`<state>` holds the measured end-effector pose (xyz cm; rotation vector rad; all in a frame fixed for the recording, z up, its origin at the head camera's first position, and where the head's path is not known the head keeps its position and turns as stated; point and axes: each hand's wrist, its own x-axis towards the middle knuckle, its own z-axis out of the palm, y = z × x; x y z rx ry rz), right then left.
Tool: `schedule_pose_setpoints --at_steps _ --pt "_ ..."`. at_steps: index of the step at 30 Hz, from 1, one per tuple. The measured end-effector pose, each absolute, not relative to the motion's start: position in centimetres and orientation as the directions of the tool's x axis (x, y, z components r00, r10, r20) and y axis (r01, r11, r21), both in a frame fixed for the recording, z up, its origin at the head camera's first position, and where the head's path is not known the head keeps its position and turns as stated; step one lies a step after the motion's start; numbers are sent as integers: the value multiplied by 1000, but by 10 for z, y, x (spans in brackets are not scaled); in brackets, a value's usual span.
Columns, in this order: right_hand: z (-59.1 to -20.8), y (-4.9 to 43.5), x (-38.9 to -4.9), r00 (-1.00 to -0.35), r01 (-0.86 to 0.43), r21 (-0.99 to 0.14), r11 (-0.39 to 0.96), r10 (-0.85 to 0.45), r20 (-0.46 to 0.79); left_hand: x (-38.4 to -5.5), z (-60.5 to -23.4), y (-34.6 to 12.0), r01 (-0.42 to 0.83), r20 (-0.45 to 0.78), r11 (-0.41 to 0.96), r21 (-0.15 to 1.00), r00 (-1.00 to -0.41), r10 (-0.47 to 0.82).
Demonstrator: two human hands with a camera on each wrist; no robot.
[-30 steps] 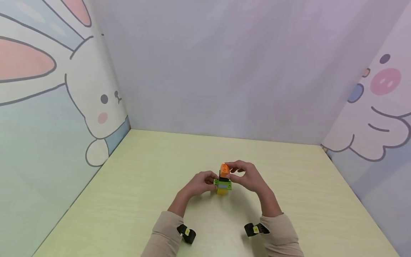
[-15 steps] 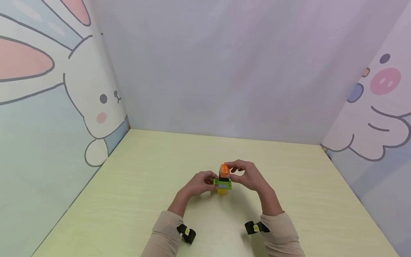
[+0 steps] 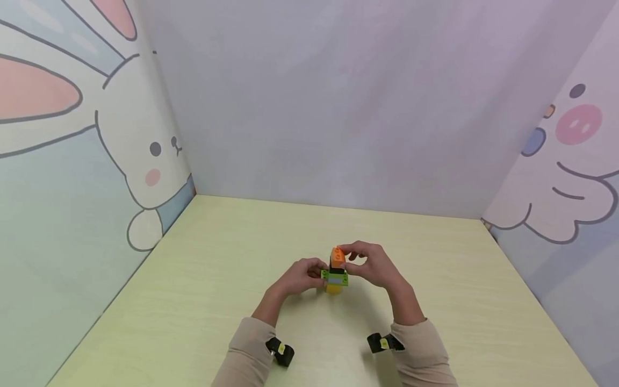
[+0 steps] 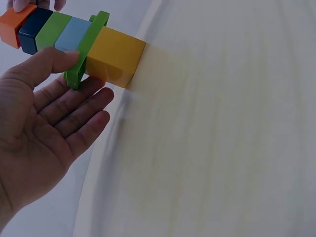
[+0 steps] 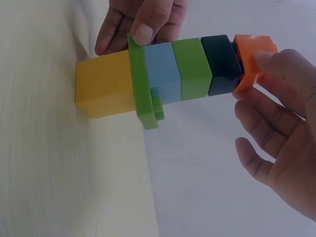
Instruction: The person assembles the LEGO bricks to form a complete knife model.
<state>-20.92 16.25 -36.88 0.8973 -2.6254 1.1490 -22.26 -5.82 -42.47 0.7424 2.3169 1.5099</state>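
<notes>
A tower of toy building bricks stands upright on the table in the head view. From the bottom come a yellow block (image 5: 103, 89), a wide green plate (image 5: 139, 86), a light blue brick (image 5: 163, 69), a green brick (image 5: 192, 69) and a black brick (image 5: 222, 64). At the top sits an orange brick (image 5: 247, 47), slightly tilted, with a narrow gap above the black one. My right hand (image 3: 377, 266) pinches this orange brick between thumb and fingers. Lower down, my left hand (image 3: 301, 278) holds the green plate's left end, thumb (image 4: 66, 59) in front and fingers behind.
The pale yellow table (image 3: 217, 242) spreads around the tower. A grey-white curtain (image 3: 319, 107) closes off the back, and printed panels with a cartoon rabbit (image 3: 130, 150) and a pink-nosed figure (image 3: 575, 188) stand at the sides. Black straps (image 3: 280, 349) circle both cuffs.
Almost nothing differs: both hands keep their hold on the tower, and only a very slight shift of the head view shows.
</notes>
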Motion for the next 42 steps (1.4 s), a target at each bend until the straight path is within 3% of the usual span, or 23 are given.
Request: schedule_pose_setpoints --at_steps 5,11,17,42 --pt "-367 161 -209 -806 -582 -616 530 -476 352 -233 -443 -58 266 43 335 904 -836 548" --pt "-366 160 -210 -806 -583 -605 542 -475 352 -226 -426 -58 265 40 330 906 -830 556" --pt "-365 159 -212 -799 -594 -585 553 -491 348 -237 -443 -59 267 36 340 902 -829 558" --pt "-367 158 -207 -802 -594 -579 559 -470 369 -233 -434 -58 262 25 344 902 -826 563"
